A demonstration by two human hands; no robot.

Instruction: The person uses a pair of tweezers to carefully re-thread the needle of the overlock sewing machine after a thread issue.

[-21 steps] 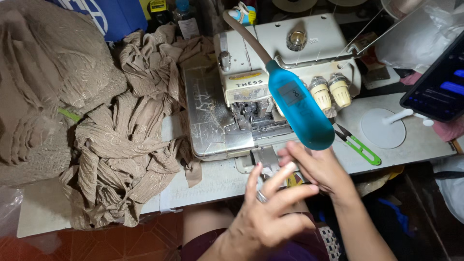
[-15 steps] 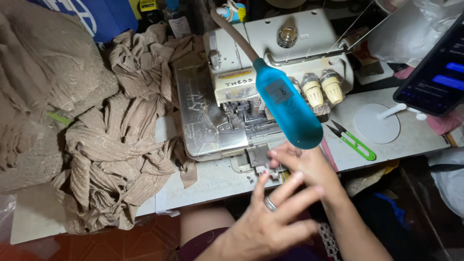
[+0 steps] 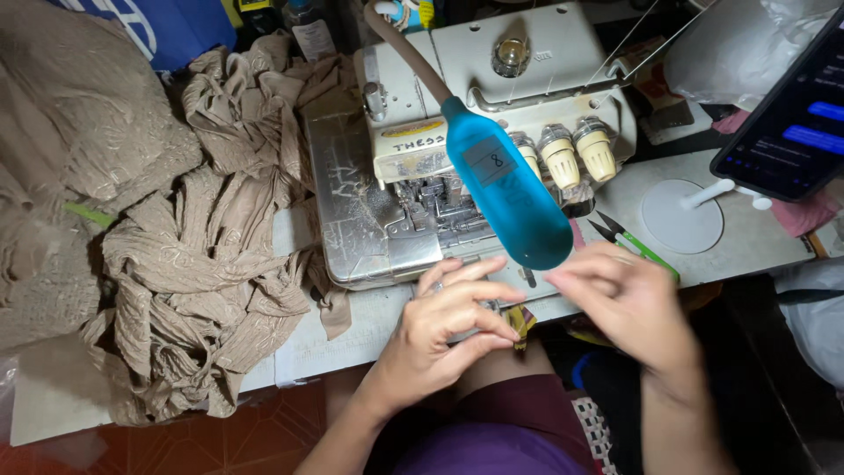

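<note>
Hovering at the front edge of the white table (image 3: pixel 756 242), both hands sit low in the view, forearms coming up from the lap. The left hand (image 3: pixel 440 330) is palm down with a ring on one finger, fingers spread loose and open, tips resting at the front of the serger (image 3: pixel 440 176), close to its metal bed plate; it grips nothing I can make out. The right hand (image 3: pixel 629 303) is blurred, fingers curled inward just below the tip of the blue lamp head (image 3: pixel 510 189); whether it pinches anything I cannot tell.

That blue lamp head is a long oval paddle on a bent brownish neck, slanting down across the machine's front, with a small dark square sticker near its top. Behind it the machine body carries a pale oblong label with a yellow oval above it, beside three cream tension dials (image 3: pixel 563 154). Green-handled thread snips (image 3: pixel 629 239) lie on the table just right of the lamp tip. Beige crinkled fabric (image 3: pixel 193 264) is heaped to the left, draped against the machine. A dark phone (image 3: pixel 791 114) with blue bars on its screen stands tilted on a white round-based stand (image 3: pixel 681 215) at far right. A blue bag (image 3: pixel 158 26) shows top left.
</note>
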